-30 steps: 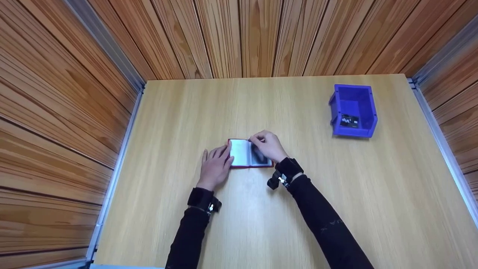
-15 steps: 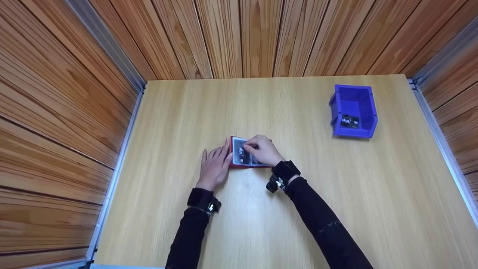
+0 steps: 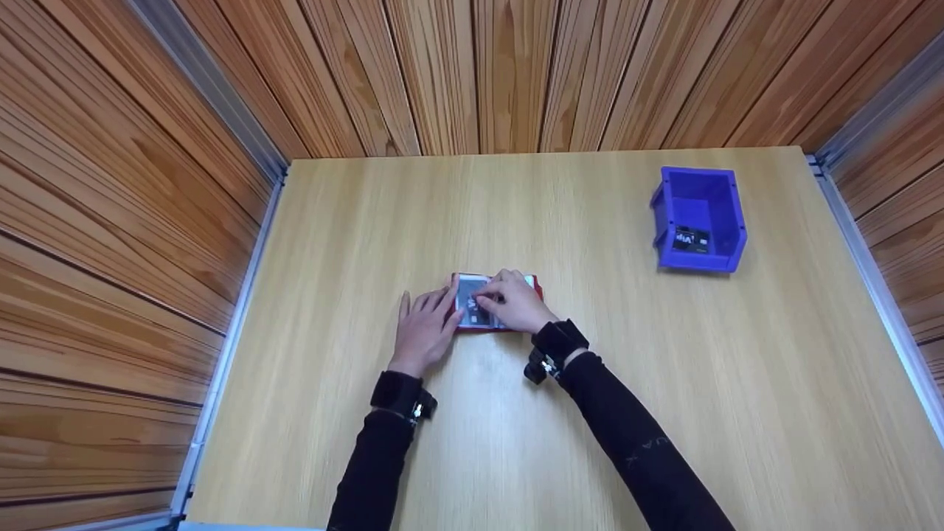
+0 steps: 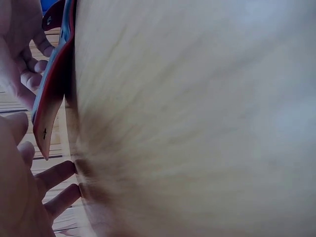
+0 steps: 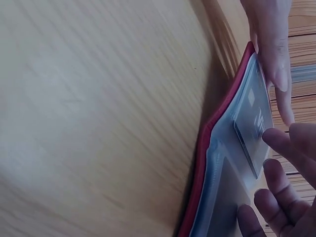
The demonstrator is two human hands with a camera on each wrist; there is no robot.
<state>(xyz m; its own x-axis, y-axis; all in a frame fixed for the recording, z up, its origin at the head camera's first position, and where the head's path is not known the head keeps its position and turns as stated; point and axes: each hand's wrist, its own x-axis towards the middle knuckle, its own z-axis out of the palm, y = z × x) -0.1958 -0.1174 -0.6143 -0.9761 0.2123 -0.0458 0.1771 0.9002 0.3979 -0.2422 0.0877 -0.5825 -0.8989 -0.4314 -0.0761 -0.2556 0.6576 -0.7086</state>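
Note:
A red card holder (image 5: 201, 154) with clear sleeves lies spread on the table, its pages facing up. On its left page a dark card marked "Vip" (image 5: 251, 118) shows partly clear of its sleeve in the right wrist view. My right hand (image 3: 520, 304) reaches over the holder and pinches this card between thumb and index finger, the other fingers loosely bent. With fingers mostly straight, my left hand (image 3: 423, 332) rests against the holder's left edge. Its fingertips (image 4: 63, 172) touch the table, and its thumb presses the page.
Toward the back right stands a blue bin (image 3: 667, 210), with another black "Vip" card (image 3: 691, 239) lying in it. Wood-patterned walls (image 3: 509, 81) rise behind and beside the table (image 3: 354, 221).
A sleeve page has flipped over to the left, bringing the "Vip" card onto the left side. My right hand has moved left to this card. My left hand stays nearly still.

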